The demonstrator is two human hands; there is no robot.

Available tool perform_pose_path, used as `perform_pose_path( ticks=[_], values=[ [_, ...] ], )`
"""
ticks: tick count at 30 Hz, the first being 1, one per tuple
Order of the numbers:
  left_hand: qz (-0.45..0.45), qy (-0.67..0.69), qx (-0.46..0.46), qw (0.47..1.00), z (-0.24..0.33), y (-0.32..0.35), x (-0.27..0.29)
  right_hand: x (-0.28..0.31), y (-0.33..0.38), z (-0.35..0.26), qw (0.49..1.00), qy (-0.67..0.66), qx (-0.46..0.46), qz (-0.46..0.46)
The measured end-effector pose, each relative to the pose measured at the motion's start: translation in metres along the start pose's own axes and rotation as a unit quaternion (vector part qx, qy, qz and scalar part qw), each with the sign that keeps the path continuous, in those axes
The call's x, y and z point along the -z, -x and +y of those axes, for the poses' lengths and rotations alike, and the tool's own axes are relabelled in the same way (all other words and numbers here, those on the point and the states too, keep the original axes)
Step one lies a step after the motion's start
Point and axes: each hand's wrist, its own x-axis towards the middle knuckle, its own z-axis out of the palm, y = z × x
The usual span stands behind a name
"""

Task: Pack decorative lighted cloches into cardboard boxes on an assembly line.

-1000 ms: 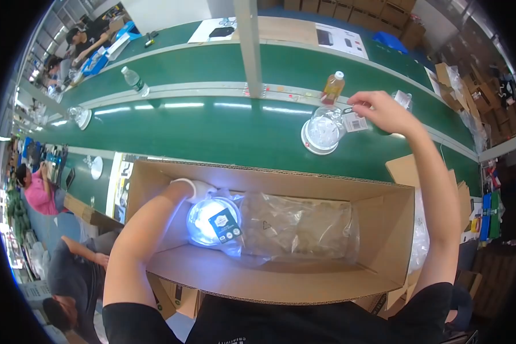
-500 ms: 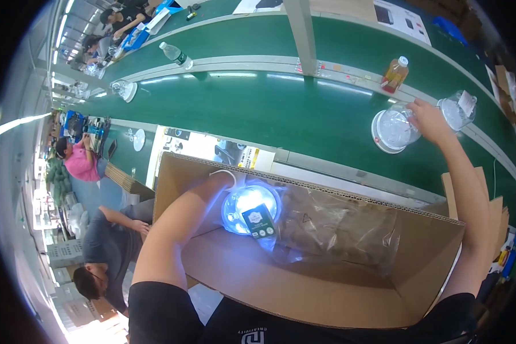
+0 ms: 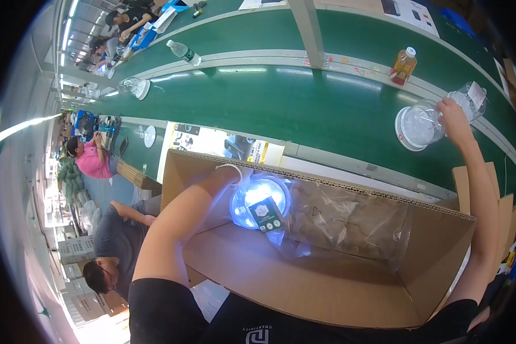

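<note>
Best to seat the glowing round lamp (image 3: 260, 200), gripped by the left hand (image 3: 235, 175), flat inside the cardboard box (image 3: 304, 286), while the right hand (image 3: 453, 117) grasps another clear round lamp (image 3: 418, 125) beyond the box.

Long green conveyor belts (image 3: 304, 103) cross a brightly lit factory hall.

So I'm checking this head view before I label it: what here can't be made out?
- Left hand: its fingers are hidden behind the lit round lamp and the cardboard box wall, so the grip is unclear.
- Right hand: near the rim and bent by the fisheye; it touches the clear round lamp on the green belt, grip unclear.
- Clear plastic bags in the box: contents unreadable through glare and creases.
</note>
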Motion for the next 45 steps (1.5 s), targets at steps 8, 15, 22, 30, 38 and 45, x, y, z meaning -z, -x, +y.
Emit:
perform_pose_path(
  ticks=[8, 15, 22, 30, 38, 45],
  values=[
    [-0.006, -0.051, -0.017, 0.999, 0.008, -0.007, 0.021, 0.071, 0.038, -0.024, 0.99, -0.086, -0.003, 0.114],
    [0.059, -0.084, -0.022, 0.994, -0.003, 0.004, 0.017, 0.128, 0.071, -0.042, 0.964, -0.186, -0.003, 0.188],
    [0.054, -0.106, 0.051, 0.992, 0.043, 0.083, 0.052, 0.18, 0.105, -0.057, 0.974, -0.06, 0.044, 0.214],
    [0.15, 0.034, -0.209, 0.966, 0.019, 0.035, 0.02, 0.252, 0.127, -0.122, 0.939, -0.192, -0.24, 0.154],
    [0.133, -0.019, -0.262, 0.956, 0.062, 0.019, 0.03, 0.223, 0.16, -0.082, 0.979, 0.004, 0.071, 0.19],
    [0.059, 0.133, -0.076, 0.986, 0.08, 0.061, 0.049, 0.223, 0.176, -0.089, 0.979, 0.028, 0.058, 0.195]
  ],
)
